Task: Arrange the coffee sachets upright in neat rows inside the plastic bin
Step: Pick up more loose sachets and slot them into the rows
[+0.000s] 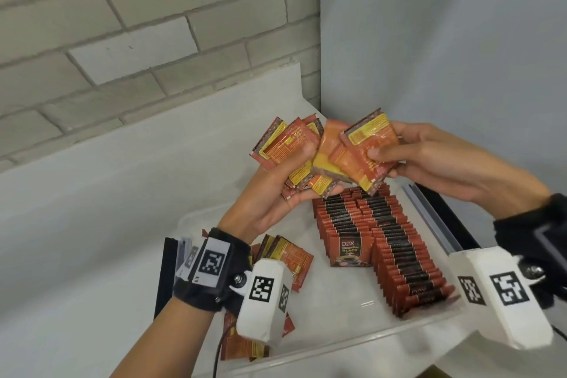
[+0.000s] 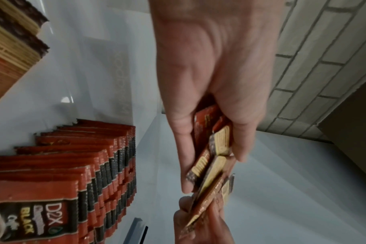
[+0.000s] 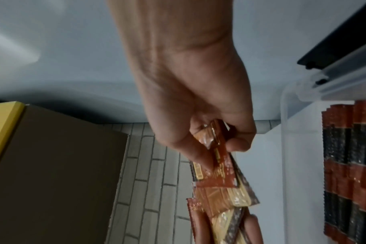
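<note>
Above the clear plastic bin, both hands hold a fanned bunch of red and orange coffee sachets. My left hand grips the left part of the bunch, thumb on top. My right hand pinches the rightmost sachet between thumb and fingers. In the left wrist view the left hand clamps the sachets edge-on. The right wrist view shows the right hand pinching sachets. Inside the bin, upright sachets stand in rows on the right side.
Loose sachets lie flat at the bin's left, partly behind my left wrist. A brick wall runs behind the white counter. A grey rail lies right of the bin. A brown box appears in the right wrist view.
</note>
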A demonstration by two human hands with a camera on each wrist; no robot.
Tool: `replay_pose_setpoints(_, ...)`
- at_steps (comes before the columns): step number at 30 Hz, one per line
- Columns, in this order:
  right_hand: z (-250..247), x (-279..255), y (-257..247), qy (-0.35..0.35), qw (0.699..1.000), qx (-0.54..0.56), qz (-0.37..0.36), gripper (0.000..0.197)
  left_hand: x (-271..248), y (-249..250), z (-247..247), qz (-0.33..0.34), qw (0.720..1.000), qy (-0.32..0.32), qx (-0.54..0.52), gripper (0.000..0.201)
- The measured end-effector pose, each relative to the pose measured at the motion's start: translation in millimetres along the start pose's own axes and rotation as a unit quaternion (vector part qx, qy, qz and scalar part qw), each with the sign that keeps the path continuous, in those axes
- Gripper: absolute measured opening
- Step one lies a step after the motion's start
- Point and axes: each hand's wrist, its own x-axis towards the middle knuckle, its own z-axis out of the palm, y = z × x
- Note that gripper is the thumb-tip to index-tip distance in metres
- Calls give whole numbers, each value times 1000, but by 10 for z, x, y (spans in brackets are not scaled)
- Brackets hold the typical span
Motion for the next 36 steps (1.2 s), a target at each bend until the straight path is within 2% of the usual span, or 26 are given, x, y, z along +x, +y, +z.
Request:
replay_pose_setpoints(3, 32, -12, -15, -12, 999, -33, 6, 28, 15, -41, 9, -2, 1000, -4, 0, 35)
replay_pose_setpoints(6, 62, 10, 25, 27, 1000, 7, -8, 28, 31, -55, -20, 18, 1000, 22, 14, 31)
replay_pose_setpoints(9, 108, 21, 107, 36, 999, 18, -6, 30, 31, -63, -24, 24, 999, 27, 35, 33)
replay_pose_setpoints(12, 144, 33, 136, 49, 999, 9, -8, 27, 20, -57, 14, 15, 999, 8, 33, 36)
replay_pose_setpoints(15, 122, 51, 106, 71, 997, 22, -16, 26, 8, -38, 17, -5, 999, -24, -24, 34)
replay_pose_setpoints(17, 98, 53, 82, 71, 997, 31, -25, 26, 13, -30, 1, -19, 999, -24, -45, 39)
replay_pose_setpoints(22, 134, 26, 55, 60, 996, 44, -54, 24, 27, -65, 1, -3, 999, -29, 29, 41)
replay_pose_setpoints(26, 193, 23, 86, 43, 998, -22, -36, 27, 31, -89, -5, 8, 997, -32, 69, 51)
replay_pose_setpoints(29, 197, 13, 105, 23, 999, -33, -19, 32, 32, -84, -2, 7, 997, -33, 73, 58)
replay_pose_setpoints(33, 194, 4, 132, 18, 999, -29, -11, 27, 38, -86, -3, 7, 996, -43, 84, 54)
replay_pose_setpoints(36, 163, 6, 130, 29, 1000, -8, -6, 21, 50, -62, -9, -17, 999, -22, 34, 45)
